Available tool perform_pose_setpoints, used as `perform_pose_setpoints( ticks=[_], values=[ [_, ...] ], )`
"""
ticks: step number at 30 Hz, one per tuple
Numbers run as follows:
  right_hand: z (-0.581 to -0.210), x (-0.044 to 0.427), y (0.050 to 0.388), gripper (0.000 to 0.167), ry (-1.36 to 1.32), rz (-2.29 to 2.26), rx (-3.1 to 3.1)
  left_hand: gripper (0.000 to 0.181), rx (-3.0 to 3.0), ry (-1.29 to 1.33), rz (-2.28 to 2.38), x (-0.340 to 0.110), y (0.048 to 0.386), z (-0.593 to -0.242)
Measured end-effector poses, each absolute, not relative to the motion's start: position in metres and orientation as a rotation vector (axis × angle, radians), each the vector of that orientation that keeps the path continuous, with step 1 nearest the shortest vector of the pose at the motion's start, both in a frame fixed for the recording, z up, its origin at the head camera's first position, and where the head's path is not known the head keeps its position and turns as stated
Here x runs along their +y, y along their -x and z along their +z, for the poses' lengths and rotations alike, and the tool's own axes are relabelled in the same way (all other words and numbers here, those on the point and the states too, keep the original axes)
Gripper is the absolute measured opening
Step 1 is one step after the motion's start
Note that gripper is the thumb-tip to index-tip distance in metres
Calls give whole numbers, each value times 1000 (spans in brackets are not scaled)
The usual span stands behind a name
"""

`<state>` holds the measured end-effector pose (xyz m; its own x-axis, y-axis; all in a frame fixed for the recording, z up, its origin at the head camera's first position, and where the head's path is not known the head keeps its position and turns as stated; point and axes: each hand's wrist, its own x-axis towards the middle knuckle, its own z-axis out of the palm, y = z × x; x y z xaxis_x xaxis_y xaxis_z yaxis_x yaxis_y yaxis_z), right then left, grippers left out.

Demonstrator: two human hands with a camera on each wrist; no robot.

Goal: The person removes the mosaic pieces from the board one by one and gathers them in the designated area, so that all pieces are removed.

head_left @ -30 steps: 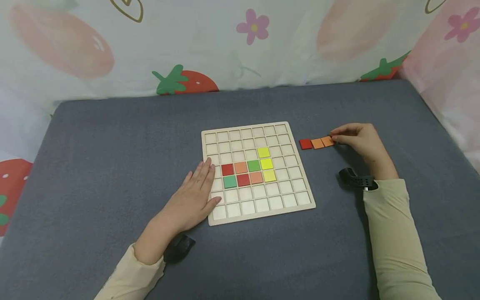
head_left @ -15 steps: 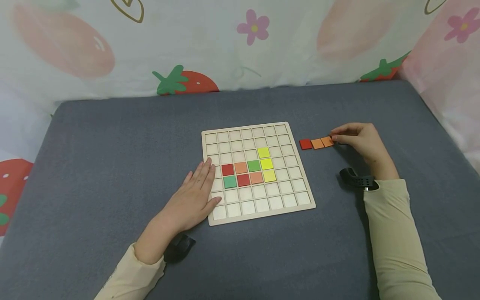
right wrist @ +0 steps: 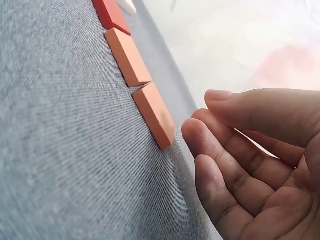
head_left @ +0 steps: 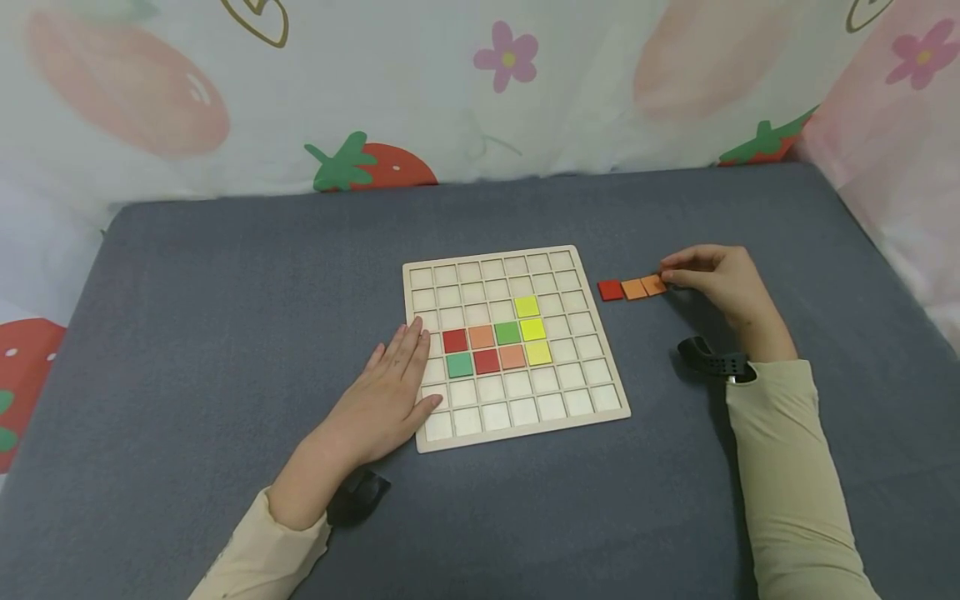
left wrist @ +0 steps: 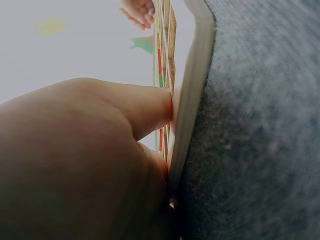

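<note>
A pale gridded board (head_left: pixel 525 427) lies mid-table in the head view. My left hand (head_left: pixel 382 404) rests flat over its left edge, fingers straight; in the left wrist view this hand (left wrist: pixel 85 150) touches the rim (left wrist: pixel 192 85). Right of the board, a red tile (head_left: pixel 611 290) and two orange tiles (head_left: pixel 633 288) form a row. My right hand (head_left: pixel 720 279) is at the row's right end, thumb and fingers bent close together. In the right wrist view, no tile shows between the fingers of this hand (right wrist: pixel 255 165), beside the nearest orange tile (right wrist: pixel 154 116).
Red (head_left: pixel 455 341), salmon (head_left: pixel 481 337), green (head_left: pixel 507 333), teal (head_left: pixel 460 365) and yellow (head_left: pixel 533 329) tiles sit in the board's middle cells. Grey cloth (head_left: pixel 247 283) covers the table. A patterned curtain (head_left: pixel 570 100) hangs behind the back edge.
</note>
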<state>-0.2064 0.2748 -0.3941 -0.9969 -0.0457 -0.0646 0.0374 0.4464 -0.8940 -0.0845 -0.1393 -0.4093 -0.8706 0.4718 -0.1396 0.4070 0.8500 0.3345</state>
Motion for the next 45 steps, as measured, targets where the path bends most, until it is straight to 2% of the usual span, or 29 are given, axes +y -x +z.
perform_pose_setpoints(
  ticks=[12, 22, 38, 45],
  values=[
    [-385, 258, 202, 31, 59, -1584, 2593, 74, 2808, -673, 437, -139, 85, -409],
    [-384, 229, 203, 24, 185, -1541, 2572, 73, 2799, -680, 453, -139, 84, -406],
    [-381, 177, 207, 23, 447, -1456, 2425, 73, 2823, -697, 464, -139, 85, -410],
    [-383, 163, 209, 21, 465, -1462, 2364, 73, 2826, -694, 479, -139, 85, -410]
  ],
)
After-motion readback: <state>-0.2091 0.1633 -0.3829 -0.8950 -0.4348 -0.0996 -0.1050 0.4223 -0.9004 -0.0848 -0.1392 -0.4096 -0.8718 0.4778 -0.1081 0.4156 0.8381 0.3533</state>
